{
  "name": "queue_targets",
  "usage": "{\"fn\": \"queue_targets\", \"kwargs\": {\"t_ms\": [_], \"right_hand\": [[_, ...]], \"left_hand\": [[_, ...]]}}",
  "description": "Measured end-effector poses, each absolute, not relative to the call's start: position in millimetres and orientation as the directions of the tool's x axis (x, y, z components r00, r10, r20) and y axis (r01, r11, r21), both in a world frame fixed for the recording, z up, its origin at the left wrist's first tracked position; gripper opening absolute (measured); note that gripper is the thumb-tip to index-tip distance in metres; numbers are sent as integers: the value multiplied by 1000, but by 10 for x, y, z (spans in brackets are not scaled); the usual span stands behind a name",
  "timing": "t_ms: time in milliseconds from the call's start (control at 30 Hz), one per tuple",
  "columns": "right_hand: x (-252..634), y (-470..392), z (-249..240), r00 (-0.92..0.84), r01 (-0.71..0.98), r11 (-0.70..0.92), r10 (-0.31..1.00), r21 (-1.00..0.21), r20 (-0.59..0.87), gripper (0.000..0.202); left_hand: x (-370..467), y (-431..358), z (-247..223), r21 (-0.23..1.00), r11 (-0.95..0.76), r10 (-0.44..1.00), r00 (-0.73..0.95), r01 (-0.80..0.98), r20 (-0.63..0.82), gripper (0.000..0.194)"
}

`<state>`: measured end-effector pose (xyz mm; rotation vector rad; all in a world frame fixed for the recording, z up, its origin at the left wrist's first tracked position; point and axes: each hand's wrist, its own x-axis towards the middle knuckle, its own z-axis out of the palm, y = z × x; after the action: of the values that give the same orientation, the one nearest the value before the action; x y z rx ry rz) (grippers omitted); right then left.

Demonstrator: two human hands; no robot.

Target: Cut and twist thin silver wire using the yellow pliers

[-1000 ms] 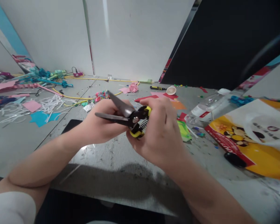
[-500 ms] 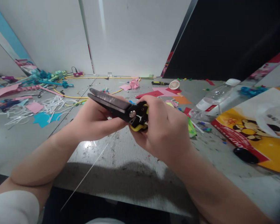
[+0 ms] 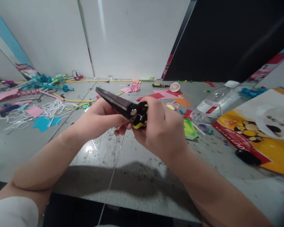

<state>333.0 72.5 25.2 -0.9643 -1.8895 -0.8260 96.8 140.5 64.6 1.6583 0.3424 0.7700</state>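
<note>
My right hand (image 3: 164, 126) is wrapped around the handles of black wire stripper pliers (image 3: 117, 101), whose handles show yellow edging. The long tapered jaws point to the upper left, and a silver pivot screw faces me. My left hand (image 3: 98, 118) is closed just below the jaws, its thumb stretched along their underside near the pivot. A thin white wire (image 3: 113, 171) hangs from the left fingertips past the table's front edge. Its upper end is hidden by the fingers and tool, so I cannot see whether the jaws touch it.
Paper strips (image 3: 50, 108), blue paper (image 3: 46, 123) and a yellow cord (image 3: 73, 100) lie at left. Behind my hands are a pink paper flower (image 3: 134, 86), a screwdriver (image 3: 161, 85) and a cup (image 3: 175, 87). A bottle (image 3: 214, 102), yellow package (image 3: 274, 142) and green item (image 3: 189, 129) sit at right.
The pliers have shifted slightly right and tilted more steeply. My left fingertips now show below the pivot. The hanging wire has swung right and stands more upright.
</note>
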Motion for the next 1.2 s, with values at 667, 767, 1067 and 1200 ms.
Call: {"fn": "queue_targets", "kwargs": {"t_ms": [667, 767, 1067, 1200], "right_hand": [[3404, 848, 149, -327, 841, 531, 356, 98, 876, 41], [3397, 871, 149, -324, 835, 543, 354, 89, 878, 49], [3407, 847, 304, -335, 656, 736, 485, -170, 808, 46], [3417, 869, 403, -186, 412, 663, 733, -625, 655, 33]], "left_hand": [[987, 1376, 655, 955, -260, 632, 723, -140, 278, 33], [988, 1380, 635, 959, -240, 652, 706, -153, 276, 28], [1049, 1337, 653, 951, -164, 687, 662, -262, 301, 16], [1076, 1287, 679, 948, -262, 795, 517, -179, 318, 15]]}}
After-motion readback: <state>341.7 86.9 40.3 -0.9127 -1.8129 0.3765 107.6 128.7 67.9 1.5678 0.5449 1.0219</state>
